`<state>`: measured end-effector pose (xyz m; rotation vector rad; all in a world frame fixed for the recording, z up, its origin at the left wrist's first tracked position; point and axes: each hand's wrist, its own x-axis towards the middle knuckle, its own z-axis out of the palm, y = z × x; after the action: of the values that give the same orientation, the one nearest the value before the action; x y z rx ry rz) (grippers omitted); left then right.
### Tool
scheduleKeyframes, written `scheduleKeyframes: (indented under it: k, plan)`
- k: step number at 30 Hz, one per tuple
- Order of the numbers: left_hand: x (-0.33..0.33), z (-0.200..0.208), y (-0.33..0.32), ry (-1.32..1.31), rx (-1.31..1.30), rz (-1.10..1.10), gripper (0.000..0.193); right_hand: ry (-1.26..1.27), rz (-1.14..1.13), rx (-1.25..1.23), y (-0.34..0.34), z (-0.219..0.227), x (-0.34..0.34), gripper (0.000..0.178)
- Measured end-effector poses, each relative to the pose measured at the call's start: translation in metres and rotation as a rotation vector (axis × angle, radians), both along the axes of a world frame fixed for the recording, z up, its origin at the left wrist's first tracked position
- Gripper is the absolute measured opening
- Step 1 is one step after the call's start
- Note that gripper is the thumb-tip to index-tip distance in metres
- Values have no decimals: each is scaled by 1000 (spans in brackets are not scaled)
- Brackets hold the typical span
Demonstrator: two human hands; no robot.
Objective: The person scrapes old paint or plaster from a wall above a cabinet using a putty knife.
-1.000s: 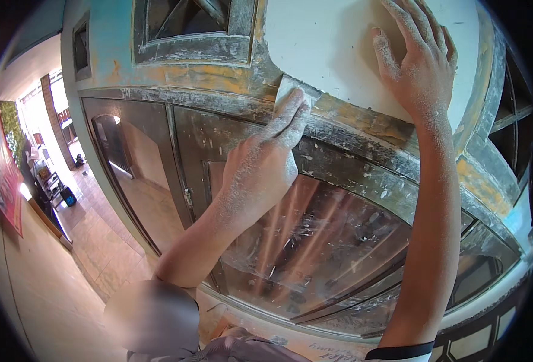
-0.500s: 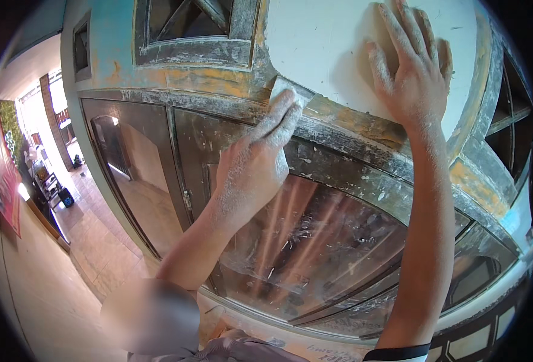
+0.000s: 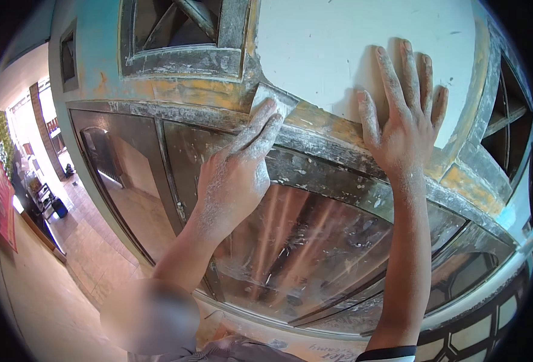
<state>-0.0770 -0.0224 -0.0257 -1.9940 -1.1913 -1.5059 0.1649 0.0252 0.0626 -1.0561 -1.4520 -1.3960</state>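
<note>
My left hand (image 3: 236, 166), coated in white dust, presses a folded piece of sandpaper (image 3: 271, 99), pale on its back, flat with its fingertips. The sandpaper lies against the worn wooden frame (image 3: 333, 130), at the lower left corner of a white panel (image 3: 320, 48). My fingers hide part of it. My right hand (image 3: 402, 130) rests with fingers spread on the panel's lower right part, its wrist crossing the frame. Dust covers those fingers too, and nothing is in them. Along the frame, the finish is patchy grey, black and orange-brown.
Below the frame is a dark glazed panel (image 3: 314, 241), dusty and reflective. Latticed openings stand at upper left (image 3: 176, 24) and right (image 3: 507, 114). A blurred round shape (image 3: 152, 317) is at the lower left. Beyond it, a tiled floor (image 3: 97, 223) leads to a bright doorway.
My right hand has slid down the white panel, closer to the frame. My left hand, still pressing the sandpaper, has shifted slightly left along the corner. The whole view has shifted a little.
</note>
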Motion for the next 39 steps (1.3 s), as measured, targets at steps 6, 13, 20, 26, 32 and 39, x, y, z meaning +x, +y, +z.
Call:
scheduleKeyframes:
  k: [6, 13, 20, 26, 32, 39]
  plan:
    - [-15, 10, 3, 59, -49, -45, 60, 4, -12, -22, -3, 1, -1, 61]
    - [-27, 18, 1, 149, -45, -30, 61, -5, 19, -8, -2, 0, -1, 60]
    - [-39, 20, 8, 172, -21, -11, 63, -27, 43, 35, -1, 0, 2, 58]
    - [-57, 17, 15, 267, 67, 16, 58, -7, 37, 55, 0, -1, -1, 57]
    - [-60, 31, 14, 324, -5, 29, 59, -23, 90, 85, 6, -1, 6, 57]
    - [-69, 42, 13, 385, 2, 65, 62, -33, 86, 66, 0, 0, 4, 57]
